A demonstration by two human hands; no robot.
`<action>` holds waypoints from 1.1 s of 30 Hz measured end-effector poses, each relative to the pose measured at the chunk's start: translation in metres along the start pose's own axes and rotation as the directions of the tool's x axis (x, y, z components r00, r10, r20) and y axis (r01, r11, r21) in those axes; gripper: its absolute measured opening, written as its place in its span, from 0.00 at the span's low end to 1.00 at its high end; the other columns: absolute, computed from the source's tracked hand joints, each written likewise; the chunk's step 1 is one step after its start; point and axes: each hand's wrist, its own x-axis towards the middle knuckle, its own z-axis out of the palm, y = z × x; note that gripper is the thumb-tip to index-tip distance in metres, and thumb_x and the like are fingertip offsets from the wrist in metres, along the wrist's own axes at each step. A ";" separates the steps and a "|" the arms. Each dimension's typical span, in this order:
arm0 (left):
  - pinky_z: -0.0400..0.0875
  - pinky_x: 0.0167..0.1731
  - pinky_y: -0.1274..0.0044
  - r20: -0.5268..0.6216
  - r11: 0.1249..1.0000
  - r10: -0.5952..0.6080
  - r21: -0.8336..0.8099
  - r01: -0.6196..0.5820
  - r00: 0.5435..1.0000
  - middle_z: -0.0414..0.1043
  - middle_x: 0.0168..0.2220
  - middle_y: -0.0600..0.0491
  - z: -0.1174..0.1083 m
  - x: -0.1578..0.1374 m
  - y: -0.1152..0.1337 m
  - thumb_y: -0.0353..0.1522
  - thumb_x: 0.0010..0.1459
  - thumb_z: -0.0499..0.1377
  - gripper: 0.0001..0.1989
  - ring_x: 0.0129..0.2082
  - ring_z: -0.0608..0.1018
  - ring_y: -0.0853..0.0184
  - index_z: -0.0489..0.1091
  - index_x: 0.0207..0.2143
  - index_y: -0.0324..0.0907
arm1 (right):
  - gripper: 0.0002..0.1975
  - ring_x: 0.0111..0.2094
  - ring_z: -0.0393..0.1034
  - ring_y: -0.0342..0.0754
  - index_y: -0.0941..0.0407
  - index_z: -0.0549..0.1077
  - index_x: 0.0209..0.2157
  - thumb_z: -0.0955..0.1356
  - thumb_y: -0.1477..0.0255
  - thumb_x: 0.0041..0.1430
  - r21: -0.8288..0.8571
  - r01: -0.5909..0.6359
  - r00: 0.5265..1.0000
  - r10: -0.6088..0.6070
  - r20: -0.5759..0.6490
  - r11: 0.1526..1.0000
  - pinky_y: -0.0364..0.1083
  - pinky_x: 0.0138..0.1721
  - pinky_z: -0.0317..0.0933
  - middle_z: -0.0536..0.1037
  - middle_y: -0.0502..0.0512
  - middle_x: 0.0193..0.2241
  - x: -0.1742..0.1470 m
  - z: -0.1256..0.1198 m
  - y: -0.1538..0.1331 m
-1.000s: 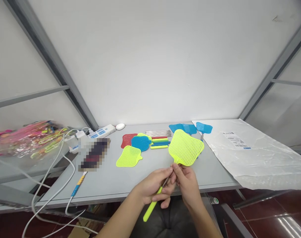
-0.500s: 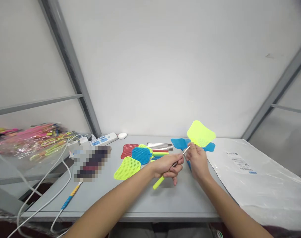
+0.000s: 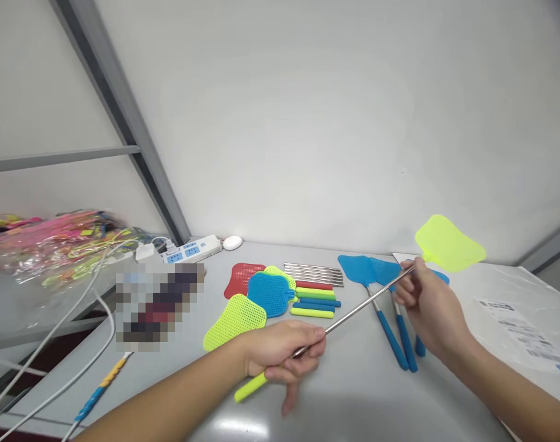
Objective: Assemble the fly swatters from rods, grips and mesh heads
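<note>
A yellow-green fly swatter [image 3: 450, 244] with a long metal telescopic rod stretches diagonally between my two hands. My left hand [image 3: 289, 353] is closed round the lower rod, just above its yellow-green grip. Near the swatter's head, my right hand [image 3: 425, 298] pinches the upper end of the rod. Under and behind my right hand lie several blue fly swatters [image 3: 390, 337] with blue grips. Beyond my left hand are loose heads: a blue one [image 3: 268, 294], a red one [image 3: 243, 279] and a yellow-green one [image 3: 236, 319]. Coloured handle grips [image 3: 314, 303] and metal rods [image 3: 314, 274] lie beside them.
A white power strip [image 3: 192, 250] and a white round device [image 3: 232, 243] stand at the back left. Plastic-bagged goods [image 3: 63, 252] and white cables are at far left. A white plastic package [image 3: 514, 319] covers the right side. The wall closes off the back.
My hands have moved apart and the metal rod between them has lengthened. The swatter's head has gone right with my right hand. The view has shifted, showing more of the blue swatters.
</note>
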 end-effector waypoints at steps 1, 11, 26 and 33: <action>0.69 0.12 0.78 0.003 1.000 -0.012 -0.011 0.012 1.000 0.52 0.13 0.65 0.001 0.000 -0.002 0.46 0.66 0.47 0.19 0.07 0.51 0.78 0.58 0.29 0.43 | 0.16 0.18 0.48 0.39 0.53 0.70 0.32 0.68 0.55 0.58 -0.042 -0.047 0.998 0.048 0.032 0.998 0.40 0.18 0.53 0.55 0.43 0.19 -0.007 0.001 0.004; 0.64 0.11 0.80 -0.035 0.995 -0.073 0.061 0.075 0.997 0.46 0.12 0.66 0.009 -0.001 0.002 0.51 0.64 0.46 0.21 0.08 0.46 0.77 0.54 0.28 0.45 | 0.19 0.17 0.45 0.39 0.55 0.69 0.26 0.68 0.53 0.57 -0.125 -0.101 0.986 0.116 0.117 0.987 0.41 0.18 0.52 0.52 0.42 0.14 -0.003 -0.024 -0.003; 0.41 0.23 0.74 -0.741 0.175 0.379 0.646 0.743 0.555 0.66 0.20 0.53 0.014 -0.010 0.004 0.47 0.63 0.46 0.17 0.18 0.64 0.64 0.62 0.30 0.46 | 0.15 0.17 0.41 0.38 0.54 0.67 0.28 0.68 0.59 0.61 0.081 0.023 0.999 -0.020 -0.040 0.996 0.39 0.17 0.50 0.49 0.41 0.17 0.065 -0.066 -0.002; 0.45 0.22 0.76 -0.657 0.054 0.544 0.648 0.760 0.522 0.71 0.23 0.54 0.003 -0.033 0.029 0.46 0.65 0.44 0.20 0.21 0.70 0.62 0.64 0.28 0.46 | 0.14 0.16 0.40 0.37 0.55 0.65 0.27 0.68 0.61 0.61 0.144 0.078 0.991 -0.061 -0.117 0.987 0.40 0.17 0.46 0.50 0.41 0.16 0.088 -0.087 -0.014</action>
